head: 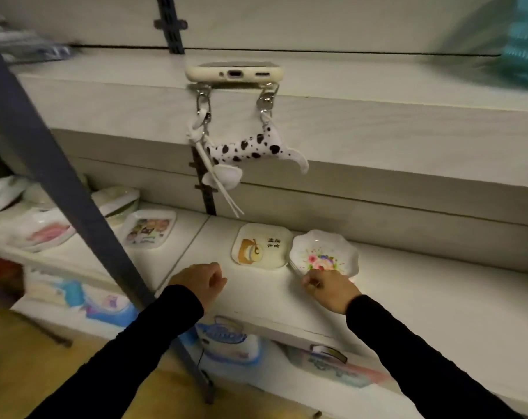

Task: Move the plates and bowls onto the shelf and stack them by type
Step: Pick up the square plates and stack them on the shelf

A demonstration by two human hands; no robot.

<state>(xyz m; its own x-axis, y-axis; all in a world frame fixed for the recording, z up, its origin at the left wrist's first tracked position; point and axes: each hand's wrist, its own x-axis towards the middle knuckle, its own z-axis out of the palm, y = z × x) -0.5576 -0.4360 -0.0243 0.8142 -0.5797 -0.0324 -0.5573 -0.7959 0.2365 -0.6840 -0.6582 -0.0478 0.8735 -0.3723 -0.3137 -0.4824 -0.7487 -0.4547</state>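
Observation:
On the white shelf (408,297) lie a square plate with an orange cartoon print (261,247) and, to its right, a scalloped flower plate (324,252) that tops a small stack. My right hand (329,290) is curled at the near rim of the flower plate; whether it grips the rim is unclear. My left hand (200,281) is a closed fist over the shelf's front, left of the square plate, holding nothing. Further left sit a square plate with a colourful picture (149,228), a pink-printed plate (45,234) and stacked bowls (116,201).
A dark metal post (60,176) slants across the left. A phone in a cream case (235,73) lies on the upper shelf edge, its spotted plush charm (253,149) hanging down over the plates. Packaged goods (229,340) fill the shelf below.

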